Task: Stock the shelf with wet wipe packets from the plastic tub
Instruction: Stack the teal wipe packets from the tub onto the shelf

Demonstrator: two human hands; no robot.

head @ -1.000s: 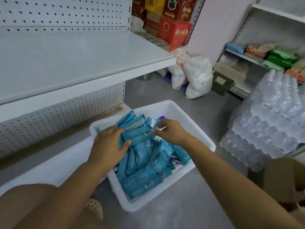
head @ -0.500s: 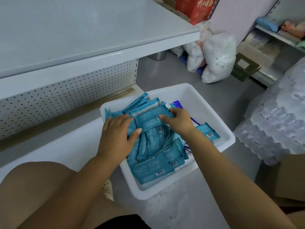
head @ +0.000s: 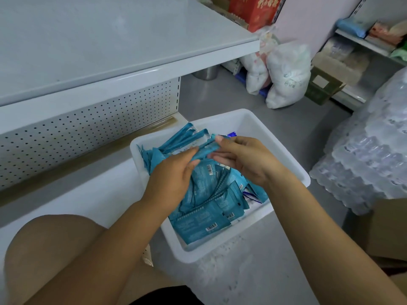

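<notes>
A white plastic tub (head: 246,122) sits on the grey floor, holding several teal wet wipe packets (head: 204,219) with barcodes. Both hands are over the tub. My left hand (head: 174,177) grips a bunch of packets (head: 187,142) standing on edge at the tub's far left. My right hand (head: 244,159) pinches the right end of the same bunch between thumb and fingers. The white shelf (head: 88,45) stands to the upper left, its top board bare.
A perforated white back panel (head: 88,119) and a low base shelf (head: 66,194) lie left of the tub. White sacks (head: 286,73) sit behind it, shrink-wrapped water bottles (head: 370,155) on the right, a cardboard box (head: 387,230) near right, my knee (head: 55,249) at lower left.
Both hands have gathered a bunch of packets and lifted it upright from the pile. The view has tilted down and closer to the tub.
</notes>
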